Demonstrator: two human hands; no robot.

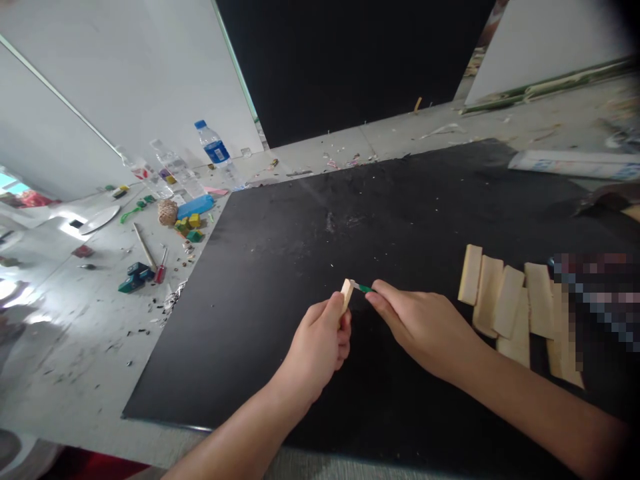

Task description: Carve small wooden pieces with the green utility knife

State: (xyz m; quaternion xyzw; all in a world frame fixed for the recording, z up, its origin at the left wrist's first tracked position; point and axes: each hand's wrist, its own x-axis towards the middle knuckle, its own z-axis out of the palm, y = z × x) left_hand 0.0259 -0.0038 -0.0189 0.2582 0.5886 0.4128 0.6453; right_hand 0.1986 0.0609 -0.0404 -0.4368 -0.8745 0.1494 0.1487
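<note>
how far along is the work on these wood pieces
Done: unclear; a row of wooden slats lies on the black mat, worked or waiting I cannot tell. In hand: the left hand grips a small wooden piece, the right hand sets a green-handled tool against its top. Left: at least this piece.

This looks like a small craft workshop: a black work mat (pixel 300 233) at the centre, cut wooden slats (pixel 505 300) at 3 o'clock, and a screwdriver (pixel 161 265), coloured blocks (pixel 189 228) and scraps at 9 o'clock.
</note>
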